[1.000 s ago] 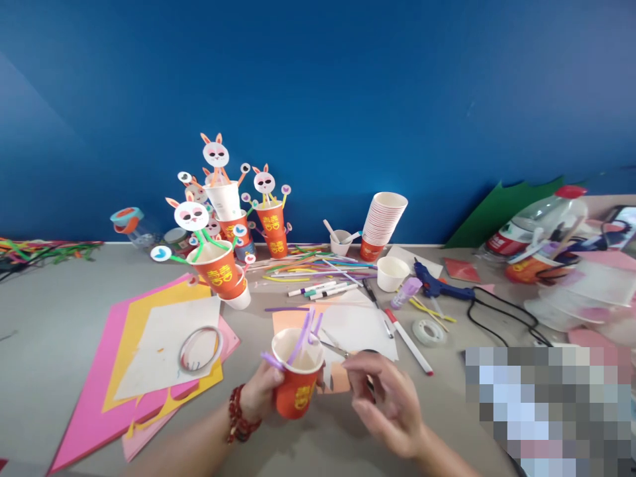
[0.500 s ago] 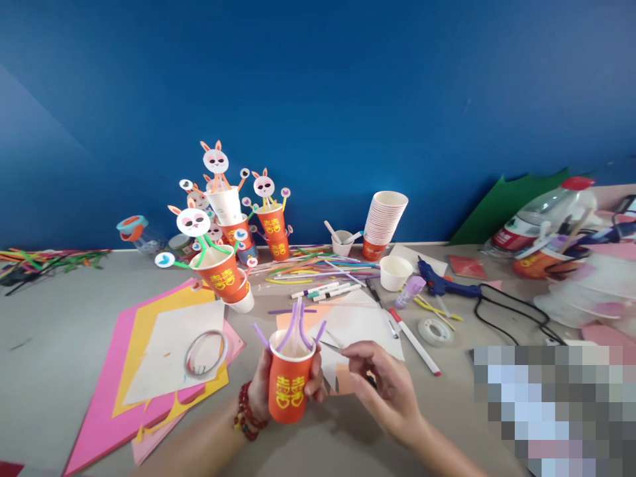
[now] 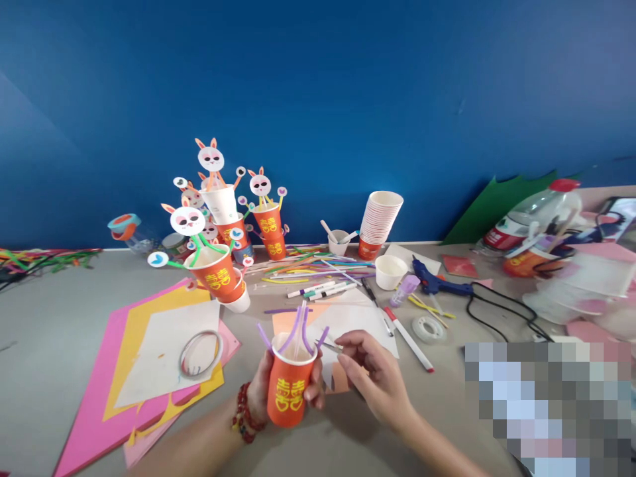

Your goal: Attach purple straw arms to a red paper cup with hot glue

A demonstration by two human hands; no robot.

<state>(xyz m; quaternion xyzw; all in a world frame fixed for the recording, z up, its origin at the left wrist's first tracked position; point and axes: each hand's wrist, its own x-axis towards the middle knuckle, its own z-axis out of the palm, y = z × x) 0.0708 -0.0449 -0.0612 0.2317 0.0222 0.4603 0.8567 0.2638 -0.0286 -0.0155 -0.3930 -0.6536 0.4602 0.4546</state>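
My left hand [image 3: 258, 391] is wrapped round a red paper cup [image 3: 288, 397] with yellow characters, held upright with its mouth showing. Purple pipe cleaners [image 3: 304, 326] rise from inside the cup, and shorter ones stick out at its rim. To the right of the cup, my right hand [image 3: 372, 377] has its fingers curled. A slim pointed grey thing [image 3: 328, 344] runs from its fingertips toward the cup's rim; its kind and how it is held are unclear. White paper [image 3: 342, 311] and orange paper [image 3: 288, 320] lie behind the cup.
Rabbit-faced cups [image 3: 211, 275] stand at the back left. Coloured sheets [image 3: 89, 391] and a tape roll [image 3: 185, 361] lie at left. Stacked cups [image 3: 381, 218], markers [image 3: 322, 291], a glue stick [image 3: 405, 289], a blue glue gun [image 3: 437, 283] and a bottle [image 3: 531, 212] are behind and right.
The view has shifted slightly, so the table things appear a little further left. My right hand has risen slightly beside the cup. My left hand still holds the cup.
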